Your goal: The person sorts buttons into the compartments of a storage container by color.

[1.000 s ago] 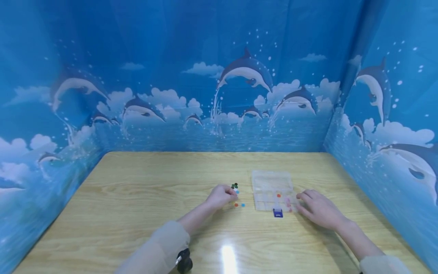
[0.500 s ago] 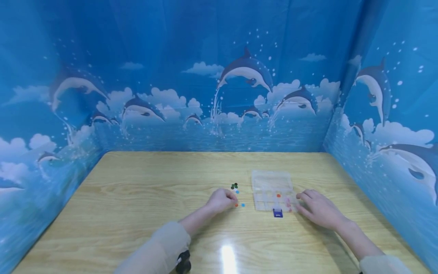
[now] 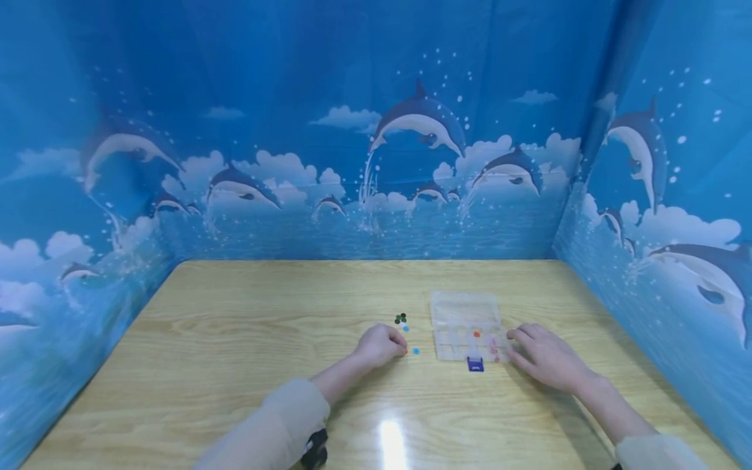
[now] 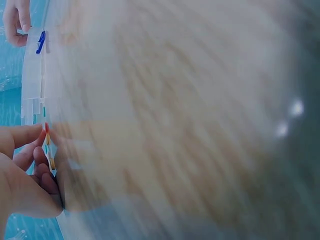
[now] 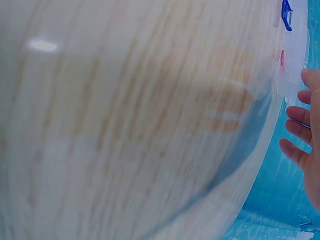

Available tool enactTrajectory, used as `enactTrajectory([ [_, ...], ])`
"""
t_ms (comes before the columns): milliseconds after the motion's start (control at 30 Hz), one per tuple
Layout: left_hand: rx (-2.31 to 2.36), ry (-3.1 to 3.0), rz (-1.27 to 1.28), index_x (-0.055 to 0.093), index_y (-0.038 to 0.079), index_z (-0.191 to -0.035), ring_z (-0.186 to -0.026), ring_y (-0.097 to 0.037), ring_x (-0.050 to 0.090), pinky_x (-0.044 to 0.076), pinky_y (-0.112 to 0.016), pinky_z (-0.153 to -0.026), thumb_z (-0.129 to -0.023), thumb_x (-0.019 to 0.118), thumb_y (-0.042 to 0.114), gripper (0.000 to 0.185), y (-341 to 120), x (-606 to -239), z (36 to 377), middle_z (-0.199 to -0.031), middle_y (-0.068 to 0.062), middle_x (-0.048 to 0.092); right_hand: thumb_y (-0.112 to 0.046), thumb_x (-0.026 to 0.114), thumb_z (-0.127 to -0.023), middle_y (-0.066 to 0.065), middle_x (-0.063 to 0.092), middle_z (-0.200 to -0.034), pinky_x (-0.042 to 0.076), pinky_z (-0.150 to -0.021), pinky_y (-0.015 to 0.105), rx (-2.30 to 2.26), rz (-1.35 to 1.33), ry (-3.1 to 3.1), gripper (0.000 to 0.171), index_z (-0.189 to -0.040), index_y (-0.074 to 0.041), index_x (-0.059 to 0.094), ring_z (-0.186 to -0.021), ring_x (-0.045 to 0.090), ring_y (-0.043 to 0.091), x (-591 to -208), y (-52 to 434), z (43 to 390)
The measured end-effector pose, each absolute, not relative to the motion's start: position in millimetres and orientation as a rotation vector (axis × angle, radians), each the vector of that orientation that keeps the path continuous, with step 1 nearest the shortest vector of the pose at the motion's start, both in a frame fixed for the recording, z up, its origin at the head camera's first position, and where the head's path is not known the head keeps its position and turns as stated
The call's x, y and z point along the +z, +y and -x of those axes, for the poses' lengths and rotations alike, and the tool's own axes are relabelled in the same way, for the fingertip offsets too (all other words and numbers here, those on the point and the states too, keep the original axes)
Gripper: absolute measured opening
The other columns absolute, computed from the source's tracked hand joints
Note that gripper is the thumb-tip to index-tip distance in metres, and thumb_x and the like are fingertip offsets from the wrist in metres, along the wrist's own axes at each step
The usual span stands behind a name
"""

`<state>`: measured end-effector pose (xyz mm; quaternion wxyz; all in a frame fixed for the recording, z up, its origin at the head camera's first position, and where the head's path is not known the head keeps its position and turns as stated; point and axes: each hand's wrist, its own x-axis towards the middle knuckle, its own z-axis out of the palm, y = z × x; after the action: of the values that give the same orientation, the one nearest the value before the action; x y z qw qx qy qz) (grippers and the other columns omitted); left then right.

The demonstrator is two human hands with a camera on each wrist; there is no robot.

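Fingers of your left hand [image 3: 380, 344] curl over an orange bead [image 3: 405, 352]; your right hand [image 3: 543, 358] rests flat against the clear box [image 3: 465, 324].

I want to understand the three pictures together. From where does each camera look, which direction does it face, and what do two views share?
Head: sits above, faces forward and down at the wooden table; shows both forearms, left hand and right hand.
Left wrist: low over the table, looks past its fingers toward the clear box.
Right wrist: low, sideways; its fingers show by the box.
Shared: both wrist views show the box's blue latch.
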<state>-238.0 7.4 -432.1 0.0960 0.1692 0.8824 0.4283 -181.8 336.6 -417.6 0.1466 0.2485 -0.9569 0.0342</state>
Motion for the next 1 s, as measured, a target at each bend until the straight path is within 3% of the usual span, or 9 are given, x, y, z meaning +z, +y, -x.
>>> enactTrajectory([
  [1000, 1.165, 2.665, -0.484, 0.067, 0.009, -0.072, -0.069, -0.012, 0.052, 0.044, -0.030, -0.071, -0.075, 0.071, 0.009, 0.004, 7.6, -433.8, 240.4, -0.072, 0.004, 0.060, -0.023, 0.068, -0.081, 0.013, 0.060, -0.099, 0.047, -0.081, 0.048, 0.091, -0.710, -2.752, 0.033, -0.104, 0.000, 0.061, -0.091, 0.057, 0.030, -419.3, 337.4, 184.0],
])
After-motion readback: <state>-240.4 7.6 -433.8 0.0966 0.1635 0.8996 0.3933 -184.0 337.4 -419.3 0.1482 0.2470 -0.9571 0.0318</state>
